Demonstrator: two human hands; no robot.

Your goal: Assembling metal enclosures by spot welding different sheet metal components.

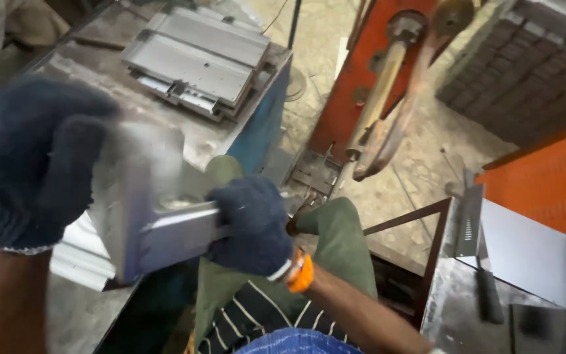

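Both my hands wear dark blue knitted gloves. My left hand [31, 157] grips the upper left side of a folded grey sheet-metal part [145, 216], which is blurred. My right hand [253, 226], with an orange cuff at the wrist, is closed on the part's right end. I hold the part above my lap, at the edge of a worn metal workbench [211, 141]. My green trousers and striped apron show below it.
A stack of flat grey metal panels [198, 56] lies on the bench at the back. An orange press machine [375, 85] with a long lever stands ahead. Grey metal sheets [525, 249] rest on a stand at the right, with an orange perforated panel [551, 177] behind.
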